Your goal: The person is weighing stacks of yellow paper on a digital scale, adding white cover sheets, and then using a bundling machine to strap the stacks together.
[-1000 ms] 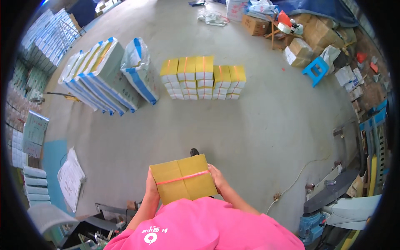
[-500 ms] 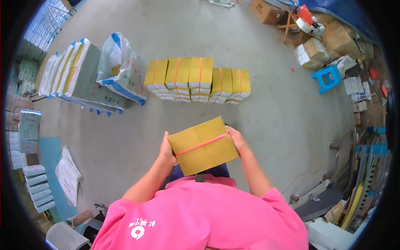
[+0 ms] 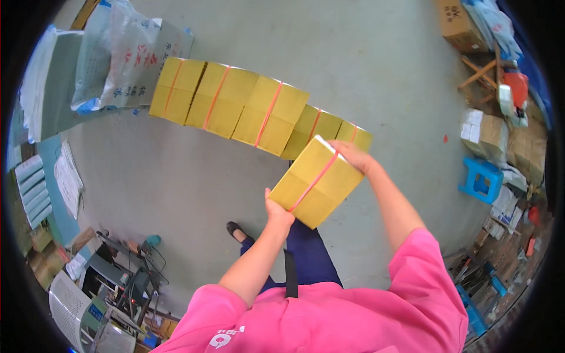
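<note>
Between my two hands I carry a bundle with a mustard-yellow paper cover (image 3: 322, 187) and a pink strap around its middle. My left hand (image 3: 279, 210) is closed on its near left end, and my right hand (image 3: 352, 156) grips its far right edge. The bundle is tilted and hangs over the right end of a row of similar strapped yellow bundles (image 3: 215, 97), hiding part of them. Two bundles (image 3: 315, 126) at that end stand lower than the rest. Whether the held bundle touches the row I cannot tell.
White plastic sacks (image 3: 132, 62) stand left of the row. Off to the right are a blue plastic stool (image 3: 481, 179), cardboard boxes (image 3: 462, 26) and a folding wooden stand (image 3: 479, 76). A machine with cables (image 3: 132, 282) stands at the lower left.
I have come closer to the row, and the view has turned. The bundle, still in both hands, is tilted more steeply and now overlaps the row's right end.
</note>
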A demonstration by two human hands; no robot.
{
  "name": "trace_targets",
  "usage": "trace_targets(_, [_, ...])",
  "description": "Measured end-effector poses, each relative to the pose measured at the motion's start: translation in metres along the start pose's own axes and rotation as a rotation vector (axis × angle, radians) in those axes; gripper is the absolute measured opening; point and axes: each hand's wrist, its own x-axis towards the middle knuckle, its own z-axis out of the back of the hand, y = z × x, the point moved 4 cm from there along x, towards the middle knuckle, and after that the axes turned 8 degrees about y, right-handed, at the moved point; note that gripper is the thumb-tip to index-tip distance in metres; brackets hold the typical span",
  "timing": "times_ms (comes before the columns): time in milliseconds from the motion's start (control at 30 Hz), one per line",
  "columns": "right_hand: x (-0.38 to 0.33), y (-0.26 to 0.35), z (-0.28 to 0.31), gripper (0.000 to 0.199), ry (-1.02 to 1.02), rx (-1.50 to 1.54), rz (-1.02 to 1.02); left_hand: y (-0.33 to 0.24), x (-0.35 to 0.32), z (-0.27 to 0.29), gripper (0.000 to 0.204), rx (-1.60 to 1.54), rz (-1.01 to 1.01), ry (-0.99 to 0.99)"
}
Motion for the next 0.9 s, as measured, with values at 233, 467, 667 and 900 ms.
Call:
trace_targets(233, [0.106,-0.001,0.080,0.049,0.127,-0.054,-0.139,0.023,0.101,-0.046,0.064,-0.224,-0.142,-0.011])
trace_targets(467, [0.142,0.011,0.093,0.049,0.164,-0.049,-0.126,0.016,0.129,-0.065,0.050,-0.247,-0.298,0.041])
trace_targets(667, [0.151,0.011,0.088,0.053,-0.036,-0.365,0.017,-0.009,0.079,0.006,0.080,0.098,-0.275,-0.163])
trace_targets(900, [0.020,-0.010,0.076,0.045,-0.605,-0.415,0.315,0.009,-0.106,0.288,0.082,0.095,-0.401,-0.355])
